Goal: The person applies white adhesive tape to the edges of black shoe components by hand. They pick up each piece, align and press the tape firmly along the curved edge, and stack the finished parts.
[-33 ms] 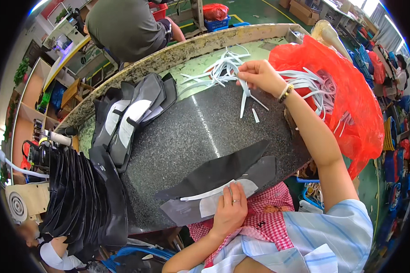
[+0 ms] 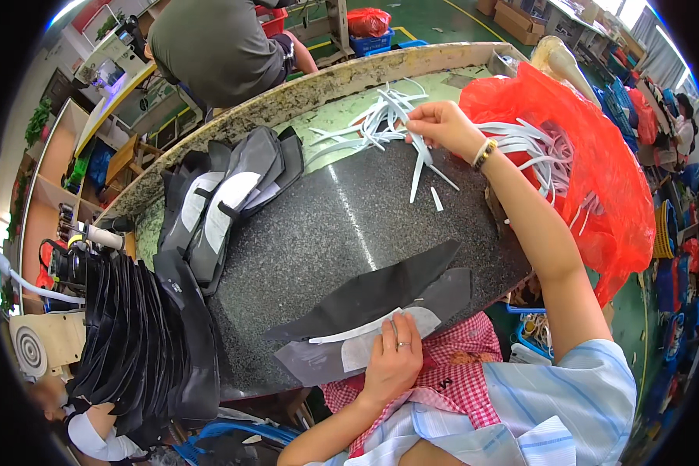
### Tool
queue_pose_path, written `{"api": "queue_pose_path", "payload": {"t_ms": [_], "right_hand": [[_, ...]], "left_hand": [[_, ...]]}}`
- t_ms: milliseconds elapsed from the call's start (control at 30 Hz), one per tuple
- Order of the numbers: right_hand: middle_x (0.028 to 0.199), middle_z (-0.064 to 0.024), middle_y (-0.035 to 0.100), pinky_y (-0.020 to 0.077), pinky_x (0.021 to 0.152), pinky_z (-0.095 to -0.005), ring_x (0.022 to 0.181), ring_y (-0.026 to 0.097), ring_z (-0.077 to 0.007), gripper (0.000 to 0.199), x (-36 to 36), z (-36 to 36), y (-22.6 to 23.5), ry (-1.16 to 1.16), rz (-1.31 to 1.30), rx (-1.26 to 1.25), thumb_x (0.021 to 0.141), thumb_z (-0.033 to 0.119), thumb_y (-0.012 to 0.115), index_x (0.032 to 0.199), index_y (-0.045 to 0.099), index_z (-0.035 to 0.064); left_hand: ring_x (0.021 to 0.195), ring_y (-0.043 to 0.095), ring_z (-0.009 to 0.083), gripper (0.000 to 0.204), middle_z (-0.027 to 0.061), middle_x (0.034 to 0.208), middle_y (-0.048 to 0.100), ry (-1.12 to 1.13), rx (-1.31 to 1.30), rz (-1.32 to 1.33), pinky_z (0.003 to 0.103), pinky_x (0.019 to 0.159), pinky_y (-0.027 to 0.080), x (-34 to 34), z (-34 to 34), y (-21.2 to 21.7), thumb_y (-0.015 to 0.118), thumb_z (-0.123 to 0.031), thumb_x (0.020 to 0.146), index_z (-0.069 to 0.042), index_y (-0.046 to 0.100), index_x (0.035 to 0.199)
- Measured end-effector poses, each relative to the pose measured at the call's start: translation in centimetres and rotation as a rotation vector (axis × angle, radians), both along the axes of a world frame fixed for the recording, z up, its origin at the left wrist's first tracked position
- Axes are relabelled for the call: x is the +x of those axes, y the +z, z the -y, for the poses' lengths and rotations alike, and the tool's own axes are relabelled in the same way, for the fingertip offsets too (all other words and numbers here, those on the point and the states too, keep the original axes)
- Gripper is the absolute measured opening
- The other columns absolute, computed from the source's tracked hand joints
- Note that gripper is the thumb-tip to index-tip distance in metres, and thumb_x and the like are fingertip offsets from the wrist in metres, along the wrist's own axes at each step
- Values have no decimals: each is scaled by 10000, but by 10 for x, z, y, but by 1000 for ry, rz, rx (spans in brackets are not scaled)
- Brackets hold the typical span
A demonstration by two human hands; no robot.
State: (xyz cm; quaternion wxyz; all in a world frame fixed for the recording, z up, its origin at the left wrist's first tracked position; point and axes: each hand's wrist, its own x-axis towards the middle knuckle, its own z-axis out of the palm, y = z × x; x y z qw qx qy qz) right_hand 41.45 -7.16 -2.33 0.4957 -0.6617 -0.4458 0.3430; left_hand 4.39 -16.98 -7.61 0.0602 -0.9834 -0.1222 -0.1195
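Observation:
My left hand (image 2: 392,361) lies flat on a curved black fabric piece (image 2: 373,299) with a grey and white underlayer, pressing it down at the near edge of the dark granite slab (image 2: 326,225). A thin white strip (image 2: 357,332) runs along that piece by my fingers. My right hand (image 2: 439,124) reaches to the far side and pinches a white strip (image 2: 417,167) that hangs down from the loose pile of white strips (image 2: 369,116). A short white strip (image 2: 436,199) lies alone on the slab.
A red plastic bag (image 2: 606,186) with more white strips sits at the right. Stacked black-and-grey pieces (image 2: 225,194) lie at the slab's left, and a fanned black stack (image 2: 144,334) lies lower left. Another person (image 2: 217,46) stands beyond the curved table edge (image 2: 326,81).

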Motion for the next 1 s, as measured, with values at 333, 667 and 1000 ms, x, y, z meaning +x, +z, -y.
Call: {"api": "queue_pose_path", "payload": {"t_ms": [333, 667, 1000], "right_hand": [[1374, -206, 527, 437, 1040, -448, 1254, 523, -369, 696, -33, -94, -54, -51, 827, -344, 754, 509, 726, 1342, 557, 176], [1042, -64, 720, 533, 838, -243, 904, 659, -89, 274, -33, -47, 81, 310, 45, 240, 897, 93, 689, 1156, 674, 3], [1141, -60, 679, 531, 917, -260, 1033, 648, -111, 282, 30, 7, 109, 55, 135, 345, 945, 92, 624, 1212, 634, 2]], "left_hand": [[984, 612, 289, 393, 207, 1154, 603, 18, 54, 28, 308, 726, 513, 2, 6, -5, 529, -150, 856, 63, 642, 1167], [995, 604, 287, 406, 187, 1161, 599, 9, -48, 76, 306, 737, 520, -3, 0, -9, 517, -160, 857, 48, 633, 1185], [1027, 602, 319, 438, 201, 1169, 608, 15, -91, 63, 348, 802, 536, -1, 0, -7, 547, -142, 813, 51, 623, 1199]]}}
